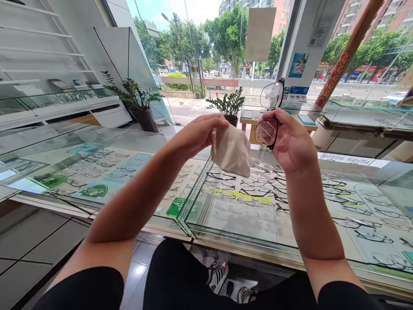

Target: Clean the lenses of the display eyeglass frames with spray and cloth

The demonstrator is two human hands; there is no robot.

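My left hand [200, 133] is raised over a glass counter and pinches the top corner of a beige cleaning cloth [231, 150], which hangs loose below the fingers. Just to the right, my right hand [292, 142] is closed around a pair of black-framed glasses [270, 114]. The glasses are held on end: one lens sticks up above the hand, the other sits against my fingers. Cloth and glasses are a short gap apart, not touching.
Below my arms runs a glass display counter [193, 224] with several rows of spectacle frames [248, 189] inside. Two potted plants [138, 103] stand by the shop window. White shelves [41, 64] are at the left. A low table [248, 118] stands beyond.
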